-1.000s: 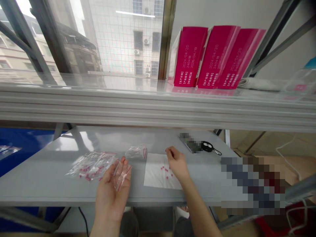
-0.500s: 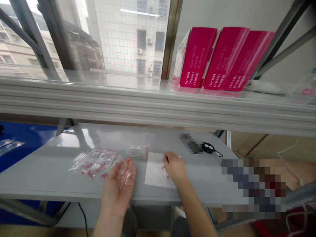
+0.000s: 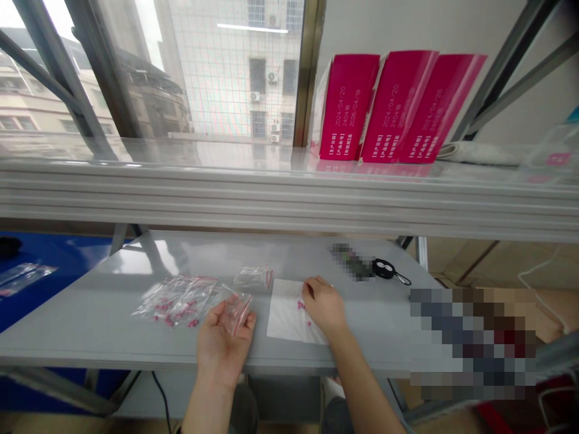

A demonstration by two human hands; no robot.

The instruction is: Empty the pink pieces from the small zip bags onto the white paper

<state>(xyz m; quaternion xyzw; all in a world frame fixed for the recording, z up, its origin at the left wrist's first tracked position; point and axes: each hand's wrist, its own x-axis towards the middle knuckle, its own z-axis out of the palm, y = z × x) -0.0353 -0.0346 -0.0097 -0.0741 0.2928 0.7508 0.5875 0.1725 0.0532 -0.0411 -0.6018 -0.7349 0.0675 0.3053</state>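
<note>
View: we look from the head camera, forward and down at two hands of one person.

Left hand: we see the left hand [image 3: 225, 343] with the palm up, above the front edge of the grey surface [image 3: 90, 325]. Its grip is open and a little cupped.

Right hand: the right hand [image 3: 323, 307] is over the white paper sheet [image 3: 284, 319], palm down. Its grip is narrow, with the fingertips [image 3: 308, 289] close together, and we cannot tell if they hold something small.

Main thing: the small clear zip bag [image 3: 237, 310] with a red edge lies on the fingers of the left hand. The small pink beads [image 3: 299, 305] lie on the paper, just beside the right fingertips.

Near the hands: a heap of clear zip bags [image 3: 176, 301] with pink pieces inside lies left of the paper, and a second clear bag [image 3: 253, 278] lies just behind the paper.

Rest of surface: a black key fob [image 3: 384, 269] lies at the back, touching a blurred object [image 3: 351, 262]. A large blurred patch [image 3: 470, 343] covers the right side.

Above: three magenta boxes [image 3: 398, 108] stand on a glass shelf [image 3: 289, 150] beside the window [image 3: 235, 72].

Left side: clear bags [image 3: 25, 274] lie on a blue surface [image 3: 54, 259].
</note>
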